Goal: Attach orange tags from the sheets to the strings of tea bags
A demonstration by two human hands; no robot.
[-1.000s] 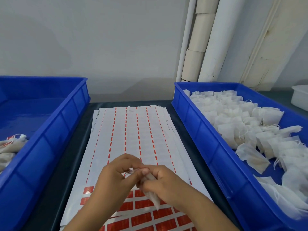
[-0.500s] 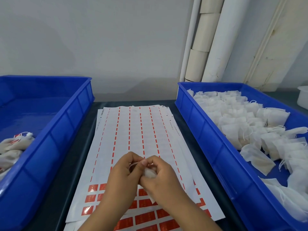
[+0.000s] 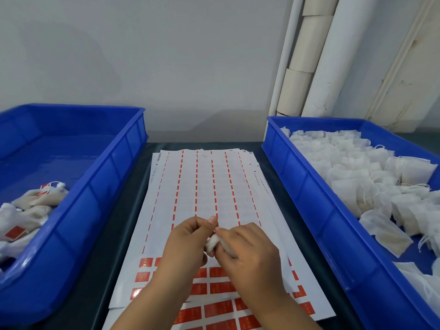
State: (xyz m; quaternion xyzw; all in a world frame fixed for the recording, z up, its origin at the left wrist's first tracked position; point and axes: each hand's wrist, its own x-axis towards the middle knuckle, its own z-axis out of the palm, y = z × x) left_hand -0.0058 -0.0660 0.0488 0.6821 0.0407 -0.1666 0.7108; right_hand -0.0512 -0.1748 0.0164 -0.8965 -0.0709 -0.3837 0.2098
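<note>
Both hands work together above the near end of the tag sheets (image 3: 204,194), which lie stacked lengthwise on the dark worktop (image 3: 123,210) between two blue trays. The left hand (image 3: 188,241) has its fingers curled, thumb and forefinger pinched together at the top of a white tea bag (image 3: 213,242); whether a string or tag sits in that pinch cannot be told. The right hand (image 3: 247,253) grips the tea bag, its fingers curled round the bag's body, with only a bunched white end showing between the two hands. The top sheet is stripped over most of its length, leaving thin orange dashes; full orange tags (image 3: 217,288) remain in rows at the near end, partly under the hands. The left tray (image 3: 100,186) holds a few tea bags with orange tags attached (image 3: 35,198). The right tray (image 3: 307,191) holds a large pile of untagged white tea bags (image 3: 352,177).
</note>
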